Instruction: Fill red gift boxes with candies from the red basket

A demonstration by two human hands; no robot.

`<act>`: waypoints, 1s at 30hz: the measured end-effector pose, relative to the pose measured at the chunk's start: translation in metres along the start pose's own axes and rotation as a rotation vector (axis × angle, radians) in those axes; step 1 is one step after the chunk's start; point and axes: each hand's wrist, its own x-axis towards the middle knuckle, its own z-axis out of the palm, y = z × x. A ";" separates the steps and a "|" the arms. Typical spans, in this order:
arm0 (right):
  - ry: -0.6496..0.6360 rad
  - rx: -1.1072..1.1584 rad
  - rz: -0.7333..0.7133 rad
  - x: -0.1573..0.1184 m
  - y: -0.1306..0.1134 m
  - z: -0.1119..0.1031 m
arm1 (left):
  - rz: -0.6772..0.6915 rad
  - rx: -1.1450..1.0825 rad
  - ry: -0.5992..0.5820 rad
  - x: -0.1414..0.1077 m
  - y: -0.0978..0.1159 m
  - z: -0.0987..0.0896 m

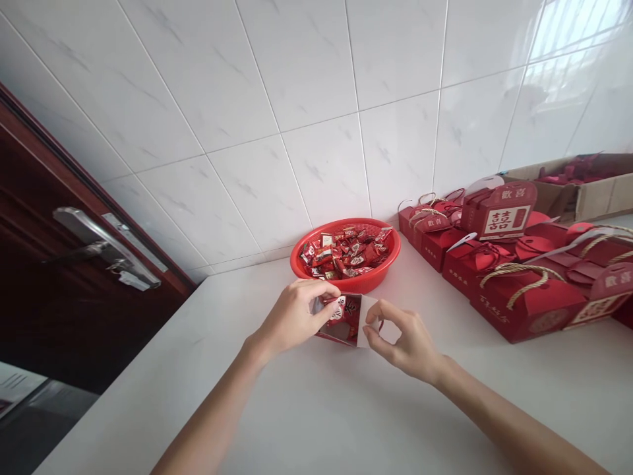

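A small open red box (350, 336) with a pale inside stands on the white table, and red-wrapped candy (339, 314) shows inside it. At its left side is my left hand (297, 313), thumb and fingers pinched on the box's edge near the candy. My right hand (408, 340) pinches the pale flap (364, 320) on the right side of the box, thumb and forefinger forming a ring. Just behind the box sits a red plastic basket (363, 284) filled with wrapped candies (346, 254).
Several red gift boxes (527, 307) with rope handles stand at the right. Behind them is a cardboard carton (601, 194) holding red ribbons. A tiled wall (316, 165) runs along the back. A dark red door (44, 264) with a metal handle is at the left.
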 end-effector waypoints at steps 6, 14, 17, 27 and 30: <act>-0.001 -0.021 -0.026 0.000 0.000 0.001 | 0.029 0.095 -0.008 -0.013 -0.006 0.001; 0.011 -0.044 -0.008 -0.003 0.004 0.002 | 0.072 0.165 -0.089 -0.011 -0.007 0.006; 0.016 -0.034 -0.011 -0.002 0.005 0.002 | 0.079 0.148 -0.092 -0.012 -0.007 0.006; 0.015 -0.020 0.011 -0.001 0.003 0.001 | 0.115 -0.006 0.075 -0.012 0.000 0.020; 0.011 -0.004 0.049 -0.002 0.005 0.000 | 0.134 -0.238 0.149 -0.007 0.037 0.018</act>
